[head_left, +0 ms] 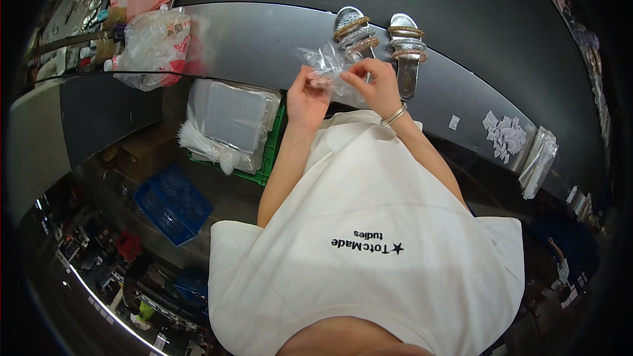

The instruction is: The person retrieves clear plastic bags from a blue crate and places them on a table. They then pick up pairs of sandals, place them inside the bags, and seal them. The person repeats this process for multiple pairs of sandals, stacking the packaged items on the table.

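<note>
Both of my hands are at a crinkled clear plastic bag [324,60] over the near edge of the metal bench. My left hand [308,100] has its fingers closed on the bag's left side. From the right, my right hand [377,86], with a bangle at the wrist, pinches the bag with thumb and forefinger. Just beyond the hands lies one silver sandal [349,16], partly hidden by the bag and my right hand. Its mate, another silver sandal [409,46] with glittery straps, lies to the right of it.
Small white packets [505,136] lie piled at the right, beside a stack of clear bags [538,161]. A green crate [275,148] holding plastic sleeves stands below left. A blue basket [173,203] sits lower. A filled plastic bag [155,46] rests at the bench's left end.
</note>
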Available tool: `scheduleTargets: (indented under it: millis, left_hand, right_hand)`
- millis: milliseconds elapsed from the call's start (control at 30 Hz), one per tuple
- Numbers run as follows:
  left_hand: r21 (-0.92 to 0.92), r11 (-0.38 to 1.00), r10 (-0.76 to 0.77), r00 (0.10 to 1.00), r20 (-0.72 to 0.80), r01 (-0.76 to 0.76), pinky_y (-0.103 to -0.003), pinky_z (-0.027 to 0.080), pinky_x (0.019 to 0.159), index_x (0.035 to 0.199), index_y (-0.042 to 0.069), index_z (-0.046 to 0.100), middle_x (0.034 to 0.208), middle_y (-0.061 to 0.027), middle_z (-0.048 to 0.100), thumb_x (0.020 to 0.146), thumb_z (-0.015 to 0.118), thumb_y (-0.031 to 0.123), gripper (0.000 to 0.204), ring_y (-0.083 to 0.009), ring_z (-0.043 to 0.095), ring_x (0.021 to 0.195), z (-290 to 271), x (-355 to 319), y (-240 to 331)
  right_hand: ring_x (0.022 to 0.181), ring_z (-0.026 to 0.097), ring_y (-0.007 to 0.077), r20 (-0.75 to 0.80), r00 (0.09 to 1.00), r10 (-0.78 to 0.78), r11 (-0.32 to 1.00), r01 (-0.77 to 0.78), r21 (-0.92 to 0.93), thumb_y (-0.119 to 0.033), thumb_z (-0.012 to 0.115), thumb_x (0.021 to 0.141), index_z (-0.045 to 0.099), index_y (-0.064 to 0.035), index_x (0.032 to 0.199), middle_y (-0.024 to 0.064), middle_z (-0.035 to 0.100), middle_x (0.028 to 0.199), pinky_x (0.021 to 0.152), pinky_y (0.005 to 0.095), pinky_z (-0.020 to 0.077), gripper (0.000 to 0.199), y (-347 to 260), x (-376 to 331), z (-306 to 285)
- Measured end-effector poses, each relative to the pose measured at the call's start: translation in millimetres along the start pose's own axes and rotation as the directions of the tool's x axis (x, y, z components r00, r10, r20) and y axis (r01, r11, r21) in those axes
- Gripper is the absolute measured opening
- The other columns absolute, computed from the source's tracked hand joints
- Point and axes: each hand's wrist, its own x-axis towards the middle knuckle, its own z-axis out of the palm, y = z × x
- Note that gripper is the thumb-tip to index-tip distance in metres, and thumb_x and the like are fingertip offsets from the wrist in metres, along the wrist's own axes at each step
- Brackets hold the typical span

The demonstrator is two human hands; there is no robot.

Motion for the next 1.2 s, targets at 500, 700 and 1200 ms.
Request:
scheduleTargets:
  millis: [500,700,1200]
  left_hand:
    - [0.59,0.738,0.195,0.941,0.277,-0.327,-0.02,0.026,0.044,0.079,0.005,0.052,0.06,0.0029,0.036,0.096,0.043,0.031,0.032,-0.0053,0.03,0.048,-14.9,24.9,30.6]
    - [0.287,0.958,0.015,0.999,0.043,-0.027,-0.02,0.028,0.041,0.097,0.007,0.056,0.067,0.002,0.047,0.098,0.038,0.033,0.031,-0.0059,0.032,0.048,-87.5,91.3,16.8]
    - [0.12,-0.583,-0.381,0.401,0.833,-0.803,-0.036,0.048,0.059,0.091,0.01,0.066,0.075,-0.0069,0.063,0.078,0.064,0.015,0.014,-0.0231,0.06,0.067,-15.3,45.6,4.7]
  right_hand:
    - [0.1,0.051,0.0284,-0.076,0.93,0.361,0.775,-0.344,-0.53,-0.035,0.078,0.056,0.048,0.0041,0.115,0.0175,0.051,0.108,0.086,0.0364,0.0439,0.077,108.3,-8.7,15.8]
    - [0.088,0.056,0.0282,-0.047,0.984,0.172,0.985,-0.171,0.026,-0.026,0.078,0.062,0.05,-0.0004,0.108,0.017,0.056,0.096,0.082,0.0366,0.0449,0.06,73.1,-31.5,-10.8]
    - [0.074,0.062,0.0171,0.472,0.646,0.599,0.699,-0.71,0.085,-0.02,0.071,0.074,0.044,-0.0009,0.119,0.011,0.061,0.084,0.057,0.0292,0.0498,0.056,39.1,-0.1,-5.0]
